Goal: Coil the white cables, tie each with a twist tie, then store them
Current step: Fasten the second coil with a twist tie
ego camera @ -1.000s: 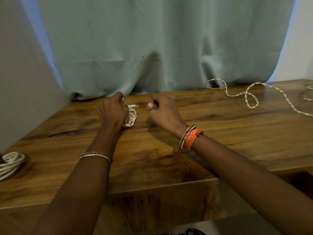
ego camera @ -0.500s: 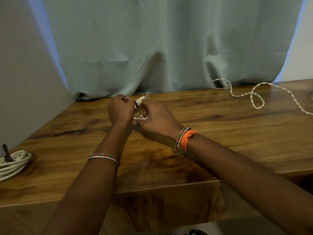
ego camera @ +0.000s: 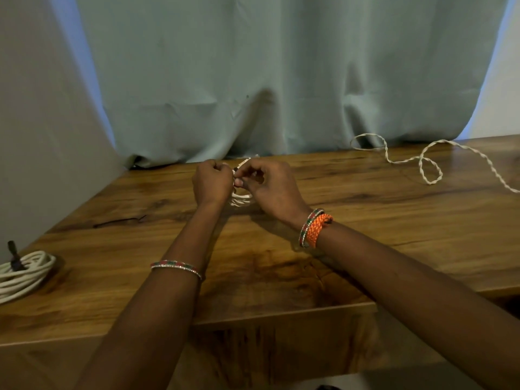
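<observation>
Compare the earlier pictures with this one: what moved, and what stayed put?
The right hand closed in from apart to meet the left hand at the small coil, and both now grip it. The tied coil and the loose cable on the table stayed put.

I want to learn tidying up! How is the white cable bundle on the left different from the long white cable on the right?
The coiled white cable bundle is wound into neat loops; the loose white cable sprawls in wavy curls. The bundle has a dark tie around it; the loose cable shows none. The bundle sits at the near left edge of the wooden table; the loose cable lies far right by the curtain. Both are white and rest on the table.
</observation>
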